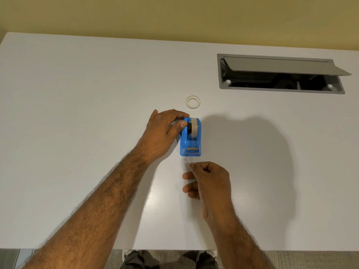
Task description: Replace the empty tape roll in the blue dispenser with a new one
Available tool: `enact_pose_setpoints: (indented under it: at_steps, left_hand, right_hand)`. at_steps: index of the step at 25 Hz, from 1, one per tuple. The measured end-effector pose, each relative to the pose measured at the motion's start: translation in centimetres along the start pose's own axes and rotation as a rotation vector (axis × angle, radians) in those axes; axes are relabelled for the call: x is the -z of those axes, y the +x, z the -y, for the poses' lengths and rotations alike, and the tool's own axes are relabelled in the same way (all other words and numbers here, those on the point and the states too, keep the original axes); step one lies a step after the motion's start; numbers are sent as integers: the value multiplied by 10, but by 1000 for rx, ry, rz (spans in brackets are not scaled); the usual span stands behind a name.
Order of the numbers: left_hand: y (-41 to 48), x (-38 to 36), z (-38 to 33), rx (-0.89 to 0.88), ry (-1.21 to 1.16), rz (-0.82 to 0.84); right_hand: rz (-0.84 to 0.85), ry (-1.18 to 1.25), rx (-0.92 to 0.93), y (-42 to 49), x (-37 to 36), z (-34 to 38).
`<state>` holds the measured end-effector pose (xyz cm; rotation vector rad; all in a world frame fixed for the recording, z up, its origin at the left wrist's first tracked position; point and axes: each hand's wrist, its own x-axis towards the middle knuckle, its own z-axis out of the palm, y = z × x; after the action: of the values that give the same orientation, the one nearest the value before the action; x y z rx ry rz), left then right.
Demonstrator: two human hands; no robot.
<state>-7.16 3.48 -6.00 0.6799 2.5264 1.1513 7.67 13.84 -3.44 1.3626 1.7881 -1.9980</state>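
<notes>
The blue tape dispenser [190, 143] stands mid-table with its cutter end towards me. A whitish tape roll [193, 129] sits upright in it on a black hub. My left hand [165, 131] grips the dispenser's far left side, with the thumb against the hub. My right hand [208, 179] hovers just in front of the cutter, thumb and forefinger pinched together. A faint translucent strip of tape [186, 159] runs from the cutter to that pinch. A thin white ring, a second roll or core [193, 102], lies flat behind the dispenser.
The white table [77, 113] has an open grey cable hatch [279, 74] at the back right, its lid tilted up. A yellow wall runs behind the table. The table's near edge is at the bottom, with my legs and shoes below it.
</notes>
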Motion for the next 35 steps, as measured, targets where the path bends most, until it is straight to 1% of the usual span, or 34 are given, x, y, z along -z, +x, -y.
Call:
enact_pose_setpoints:
  at_steps: [3, 7, 11, 15, 21, 26, 30, 35]
  left_hand:
    - [0, 0, 0, -2, -7, -5]
    - [-1, 0, 1, 1, -18, -12]
    - [-1, -1, 1, 4, -9, -17]
    - [-1, -1, 1, 0, -11, -20]
    - [-1, -1, 1, -5, -19, -18]
    - [-1, 0, 0, -2, -22, -11]
    - [-1, -1, 1, -12, -13, -12]
    - [-7, -1, 7, -9, -72, -32]
  right_hand:
    - [5, -17, -15, -3, 3, -2]
    - [-104, -16, 54, -3, 6, 1]
    - [-160, -30, 84, 6, 3, 11]
    - [-169, -80, 107, 13, 1, 11]
    - [-206, -167, 219, 19, 2, 6]
    - [-221, -199, 243, 24, 2, 1]
    - [-230, -308, 263, 26, 5, -5]
    - [-223, -449, 299, 20, 14, -13]
